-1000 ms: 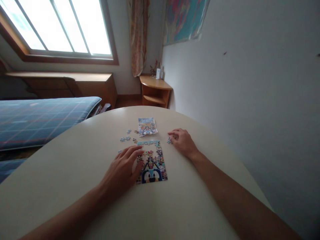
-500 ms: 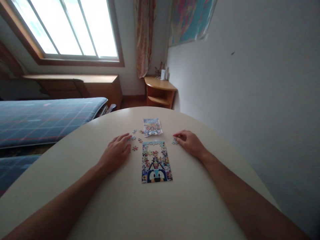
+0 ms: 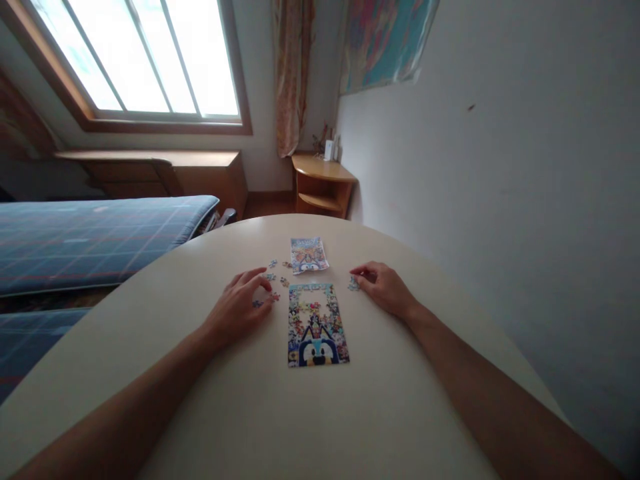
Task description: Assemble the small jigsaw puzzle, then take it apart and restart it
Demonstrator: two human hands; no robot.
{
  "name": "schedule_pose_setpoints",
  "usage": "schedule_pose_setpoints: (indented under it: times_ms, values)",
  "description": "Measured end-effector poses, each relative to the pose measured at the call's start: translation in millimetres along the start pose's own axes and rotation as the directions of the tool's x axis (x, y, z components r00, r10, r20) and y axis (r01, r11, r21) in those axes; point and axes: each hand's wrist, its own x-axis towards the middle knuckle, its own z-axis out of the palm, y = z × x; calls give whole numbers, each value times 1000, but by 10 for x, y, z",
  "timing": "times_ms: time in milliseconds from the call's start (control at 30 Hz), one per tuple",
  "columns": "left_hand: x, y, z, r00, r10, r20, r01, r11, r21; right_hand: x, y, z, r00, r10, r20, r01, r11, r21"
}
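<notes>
A jigsaw puzzle (image 3: pixel 319 348) with a blue cartoon dog lies on the table, with gaps in its upper part. My left hand (image 3: pixel 241 301) is left of it, thumb and fingers apart, the fingertips over a few loose puzzle pieces (image 3: pixel 271 277). A reddish piece (image 3: pixel 276 297) sits by its thumb. On the other side, my right hand (image 3: pixel 384 288) has thumb and forefinger closed at a light-blue puzzle piece (image 3: pixel 353 283), close to the table surface. Beyond the puzzle lies a printed picture sheet or packet (image 3: pixel 309 257) with the same dog.
The round cream table (image 3: pixel 320 413) runs close to the white wall (image 3: pixel 500 200) on the right. A plaid mattress (image 3: pixel 100 240) stands past its left edge. A wooden corner shelf (image 3: pixel 324 168) and a window (image 3: pixel 150 60) are at the back.
My left hand has moved off the puzzle to the left, onto the loose pieces, and its thumb and fingers have bent around them. The right hand stays at its piece. The view has shifted slightly left.
</notes>
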Motion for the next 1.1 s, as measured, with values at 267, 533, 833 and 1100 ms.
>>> schedule_pose_setpoints:
  times_ms: [267, 533, 833, 1100]
  values:
    - [9, -5, 23, 1000, 19, -3, -19, 1000, -4, -4, 2, -8, 1000, 18, 9, -18, 1000, 1]
    - [23, 5, 0, 998, 47, -35, -49, 996, -68, -10, -15, -15, 1000, 14, 9, -13, 1000, -9]
    - [25, -21, 28, 993, 117, -32, -120, 984, -128, -12, 0, -4, 1000, 4, 3, -4, 1000, -4]
    - [4, 127, 4, 975, 203, -89, -221, 921, -321, -20, -66, -5, 987, -136, -92, 134, 991, -23]
